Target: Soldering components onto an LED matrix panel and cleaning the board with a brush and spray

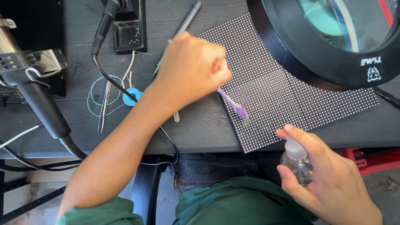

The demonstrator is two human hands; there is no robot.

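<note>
My left hand [191, 68] is closed around the handle of a purple brush [234, 105], whose tip rests on the near part of a black panel dotted with small white points [271, 87]. The panel lies flat on the dark wooden bench. My right hand [329, 175] grips a small clear spray bottle [296, 160] at the bench's front edge, with the index finger on its white pump top, just below the panel's near corner.
A round black magnifier lamp [333, 62] overhangs the panel's far right. At the left lie a hot-air tool with its black hose [37, 104], metal tweezers [104, 106], thin wire with a blue spool [131, 96] and a grey pen-like tool [187, 18]. A red object [371, 160] sits under the bench's right edge.
</note>
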